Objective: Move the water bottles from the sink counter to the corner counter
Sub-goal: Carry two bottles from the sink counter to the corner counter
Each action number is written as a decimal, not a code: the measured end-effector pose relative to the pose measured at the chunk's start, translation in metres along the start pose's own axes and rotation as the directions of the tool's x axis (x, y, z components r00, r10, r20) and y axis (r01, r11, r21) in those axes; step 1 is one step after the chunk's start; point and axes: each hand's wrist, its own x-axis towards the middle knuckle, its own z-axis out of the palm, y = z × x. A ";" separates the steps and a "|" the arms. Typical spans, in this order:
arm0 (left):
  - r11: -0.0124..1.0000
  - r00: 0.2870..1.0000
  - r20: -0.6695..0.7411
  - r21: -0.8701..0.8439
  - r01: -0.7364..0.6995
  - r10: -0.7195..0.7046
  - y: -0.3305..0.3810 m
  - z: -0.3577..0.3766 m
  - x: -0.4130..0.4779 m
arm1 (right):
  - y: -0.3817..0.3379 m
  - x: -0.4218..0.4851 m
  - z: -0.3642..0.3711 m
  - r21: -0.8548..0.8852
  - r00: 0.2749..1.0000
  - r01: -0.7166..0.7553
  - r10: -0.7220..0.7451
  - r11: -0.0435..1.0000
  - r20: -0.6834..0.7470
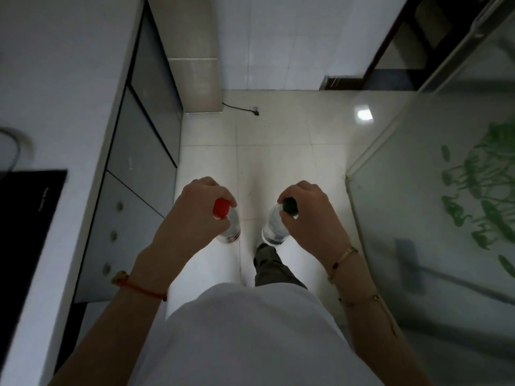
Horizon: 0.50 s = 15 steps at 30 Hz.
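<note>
I look straight down at the floor with a bottle in each hand. My left hand grips the neck of a clear water bottle with a red cap. My right hand grips the neck of a clear water bottle with a dark green cap. Both bottles hang upright over the pale tiled floor, side by side and a little apart. Their lower bodies show below my fingers.
A white counter with grey cabinet doors runs along my left, with a black cooktop set in it. A frosted glass door with a green pattern stands on my right. A dark cable lies on the floor ahead.
</note>
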 end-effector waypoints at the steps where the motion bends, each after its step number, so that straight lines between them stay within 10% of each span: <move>1: 1.000 1.000 -0.007 0.003 0.012 -0.012 -0.003 -0.003 0.011 | 0.001 0.015 0.001 -0.010 1.000 0.016 -0.016 1.000 0.009; 15: 0.981 0.956 -0.217 -0.034 0.193 -0.196 -0.031 -0.060 0.184 | -0.002 0.255 -0.018 0.019 0.953 0.285 -0.286 0.958 0.100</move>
